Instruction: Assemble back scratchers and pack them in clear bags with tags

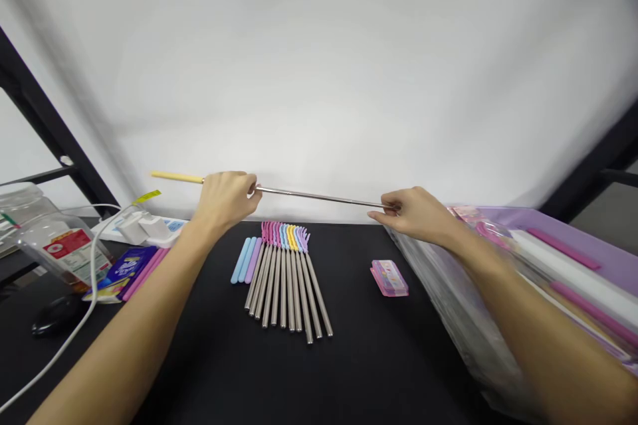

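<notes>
Both hands hold an extended telescopic back scratcher (319,196) level above the back of the black table. Its yellow grip (177,176) sticks out to the left of my left hand (226,198), whose fingers are closed around the thin metal rod. At the rod's other end, my right hand (413,214) pinches it, and that tip is hidden in the fingers. Below lies a fanned row of collapsed metal back scratchers (286,285) with pink, blue, yellow and purple claw heads. Beside them are two light blue grips (242,260) and a purple grip (253,260).
A pink plastic box (389,277) lies right of the row. Far right, a purple bin (528,216) holds wrapped items, with clear plastic bags (438,299) beside it. On the left are a clear jar (64,246), power strip (174,229), white cable (93,265), snack packet (130,265) and black mouse (58,315).
</notes>
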{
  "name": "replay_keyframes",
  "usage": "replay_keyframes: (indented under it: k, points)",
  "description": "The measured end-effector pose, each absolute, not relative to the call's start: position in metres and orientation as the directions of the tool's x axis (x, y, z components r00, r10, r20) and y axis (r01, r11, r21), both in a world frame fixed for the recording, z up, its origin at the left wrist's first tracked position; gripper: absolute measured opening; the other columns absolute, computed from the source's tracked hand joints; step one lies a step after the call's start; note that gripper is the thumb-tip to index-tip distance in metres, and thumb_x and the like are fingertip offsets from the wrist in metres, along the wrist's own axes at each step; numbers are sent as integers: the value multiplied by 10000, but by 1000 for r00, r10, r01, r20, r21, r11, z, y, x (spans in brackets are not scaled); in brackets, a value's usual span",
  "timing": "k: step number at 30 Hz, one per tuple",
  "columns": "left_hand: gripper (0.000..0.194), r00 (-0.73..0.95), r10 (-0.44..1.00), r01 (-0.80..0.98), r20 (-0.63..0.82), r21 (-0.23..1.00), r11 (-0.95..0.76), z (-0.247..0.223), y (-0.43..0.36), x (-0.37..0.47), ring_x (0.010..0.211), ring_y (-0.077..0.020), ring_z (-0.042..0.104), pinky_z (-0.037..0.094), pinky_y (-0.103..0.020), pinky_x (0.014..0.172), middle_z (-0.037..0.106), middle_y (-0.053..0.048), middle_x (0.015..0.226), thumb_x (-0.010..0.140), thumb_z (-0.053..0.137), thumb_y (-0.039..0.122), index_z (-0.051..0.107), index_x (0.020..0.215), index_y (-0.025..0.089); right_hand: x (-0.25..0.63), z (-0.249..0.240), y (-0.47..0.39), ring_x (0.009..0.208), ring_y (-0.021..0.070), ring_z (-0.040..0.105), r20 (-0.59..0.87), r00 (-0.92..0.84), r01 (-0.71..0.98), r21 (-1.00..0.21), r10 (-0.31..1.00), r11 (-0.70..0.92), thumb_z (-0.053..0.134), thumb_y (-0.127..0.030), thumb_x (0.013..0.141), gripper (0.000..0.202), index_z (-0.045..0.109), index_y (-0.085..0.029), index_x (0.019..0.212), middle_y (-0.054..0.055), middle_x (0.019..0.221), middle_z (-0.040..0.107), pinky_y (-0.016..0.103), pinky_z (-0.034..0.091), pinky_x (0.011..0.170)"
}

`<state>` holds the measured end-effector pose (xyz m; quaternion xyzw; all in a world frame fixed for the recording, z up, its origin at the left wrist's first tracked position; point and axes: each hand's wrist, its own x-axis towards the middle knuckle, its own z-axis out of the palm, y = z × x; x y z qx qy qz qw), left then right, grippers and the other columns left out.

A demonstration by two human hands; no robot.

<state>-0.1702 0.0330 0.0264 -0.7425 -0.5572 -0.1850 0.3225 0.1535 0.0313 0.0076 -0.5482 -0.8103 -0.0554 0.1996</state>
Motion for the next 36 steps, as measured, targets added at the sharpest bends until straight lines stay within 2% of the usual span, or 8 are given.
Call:
replay_keyframes:
  k: [7,10,14,22,25,29,32,36]
  points:
    - [187,584,633,807,508,-278,-522,16,20,-125,724,-194,644,376,-291,602,685,-37,780,881,479,279,642,907,191,115,10,25,503,134,381,371,-408,885,-63,834,461,524,-403,811,337,397,-213,564,-19,509,468,277,225,539]
    - [184,510,662,860,549,-314,-402,20,26,-142,718,-214,642,395,-315,654,695,-55,796,861,505,307,630,879,172,132,12,28,491,128,358,384,-371,904,-58,845,423,528,-411,805,374,345,-210,548,-23,491,430,275,224,537]
    - [208,338,763,937,551,-268,-222,17,32,-157,626,-238,626,318,-311,545,664,-62,659,816,517,328,600,697,179,148,10,30,485,129,339,349,-348,922,-39,870,384,523,-399,803,387,318,-208,535,-23,474,391,274,218,533]
    - [205,629,628,721,459,-42,-692,2,15,-104,625,-158,591,384,-264,593,650,-22,711,881,502,301,647,943,170,105,7,17,485,119,373,333,-439,875,-53,835,481,537,-376,809,321,431,-202,560,-11,504,474,275,216,525]
    - [330,709,572,623,412,11,-782,5,17,-112,684,-151,605,405,-255,637,666,-32,776,977,417,376,643,1119,182,114,11,17,494,109,405,222,-500,806,-234,837,543,579,-428,793,294,507,-199,624,-25,543,512,254,264,520]
    - [304,725,563,602,397,32,-798,4,26,-122,723,-141,612,410,-250,660,680,-33,829,981,446,366,680,1045,183,140,22,17,705,162,590,44,-542,731,-467,839,497,656,-489,740,390,620,-205,1004,23,837,672,252,399,615]
    - [246,706,590,631,391,30,-775,-1,32,-124,723,-143,618,410,-256,662,692,-20,829,951,511,360,687,976,189,161,25,17,905,226,627,-87,-448,834,-400,890,380,747,-484,630,677,551,-214,1219,68,1060,676,290,449,736]
    - [240,724,599,636,343,5,-772,-4,32,-123,710,-154,626,396,-264,633,704,-18,821,945,518,366,680,959,189,179,19,20,810,238,636,-318,-346,930,-239,882,279,808,-457,501,738,586,-193,1153,63,984,669,301,460,653]
